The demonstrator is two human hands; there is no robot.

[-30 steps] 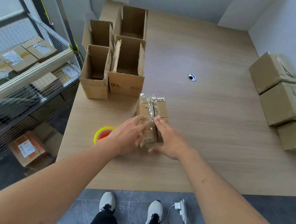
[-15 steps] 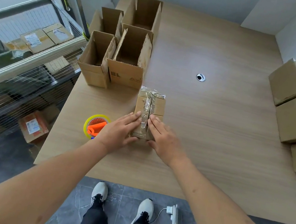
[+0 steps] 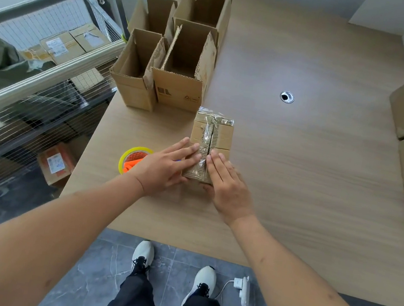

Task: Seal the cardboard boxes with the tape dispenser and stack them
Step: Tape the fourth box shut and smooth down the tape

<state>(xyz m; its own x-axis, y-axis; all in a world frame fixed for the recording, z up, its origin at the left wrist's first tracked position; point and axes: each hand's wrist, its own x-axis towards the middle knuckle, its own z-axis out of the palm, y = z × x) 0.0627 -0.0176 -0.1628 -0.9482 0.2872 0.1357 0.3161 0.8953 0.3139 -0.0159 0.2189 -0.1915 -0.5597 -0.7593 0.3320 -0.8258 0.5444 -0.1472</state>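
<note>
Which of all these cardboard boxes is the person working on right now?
The small taped box at the table's near edge, under both hands; the open boxes behind stand untouched.

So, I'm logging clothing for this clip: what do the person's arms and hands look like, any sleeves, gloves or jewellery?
Both forearms are bare, with no sleeves showing. The left hand and right hand wear no gloves, and no rings, watch or bands are visible.
</note>
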